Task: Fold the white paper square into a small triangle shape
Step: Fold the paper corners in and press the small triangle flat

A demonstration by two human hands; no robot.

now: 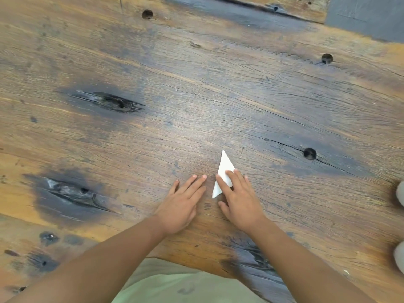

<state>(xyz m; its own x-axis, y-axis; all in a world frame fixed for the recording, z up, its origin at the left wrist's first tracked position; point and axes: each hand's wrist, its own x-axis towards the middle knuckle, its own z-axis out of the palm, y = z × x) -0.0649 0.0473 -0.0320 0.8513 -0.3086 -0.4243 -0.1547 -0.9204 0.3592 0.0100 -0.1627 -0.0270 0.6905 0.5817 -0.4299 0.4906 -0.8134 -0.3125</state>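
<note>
The white paper [225, 166] lies on the wooden table [196, 95] as a narrow folded triangle, its sharp tip pointing away from me. My right hand [239, 200] rests flat on the paper's near half, fingers spread and pressing it down. My left hand [182, 204] lies flat on the bare wood just left of the paper, fingers together, not touching it. The paper's near right corner is hidden under my right fingers.
The rough table has dark knots and several round holes, one [309, 153] to the right of the paper. Pale rounded objects [400, 226] show at the right edge. The table's near edge runs just in front of my lap.
</note>
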